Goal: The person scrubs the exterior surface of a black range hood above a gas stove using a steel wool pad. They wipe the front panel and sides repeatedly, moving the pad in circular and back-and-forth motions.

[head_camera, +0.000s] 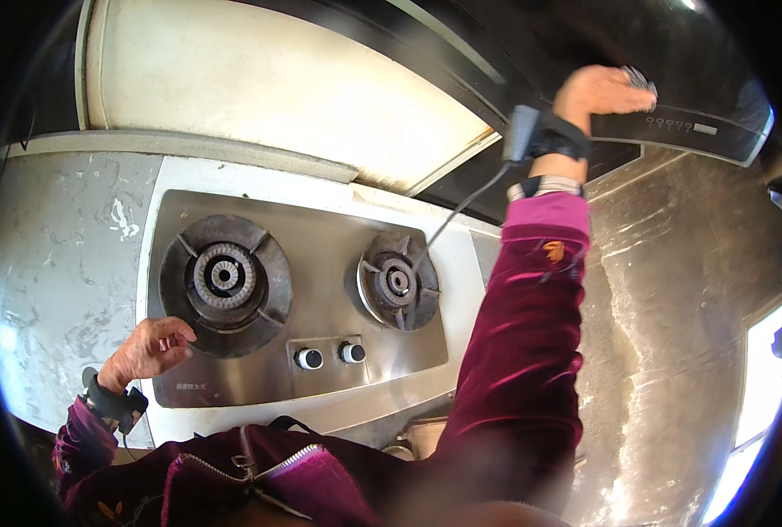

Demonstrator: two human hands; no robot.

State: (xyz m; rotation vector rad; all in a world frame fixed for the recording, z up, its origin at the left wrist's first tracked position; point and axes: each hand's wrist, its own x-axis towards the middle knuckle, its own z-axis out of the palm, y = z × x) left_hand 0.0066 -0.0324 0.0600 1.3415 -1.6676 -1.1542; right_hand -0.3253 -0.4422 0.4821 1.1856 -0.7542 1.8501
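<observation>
My right hand is raised at the range hood, with its fingers over a small silvery wad that looks like a steel wool scourer; motion blur hides its detail. Below the fingers is the hood's row of round buttons. My left hand, fingers loosely curled and empty, is at the near left edge of the steel gas stove, beside the large left burner. The smaller right burner bears a pan support. Two control knobs sit at the stove's front.
A grey marbled counter adjoins the stove on the left. A pale wall panel rises behind it, with a ledge at its foot. A cable hangs from my right wrist device across the stove's right side. Worn concrete floor lies to the right.
</observation>
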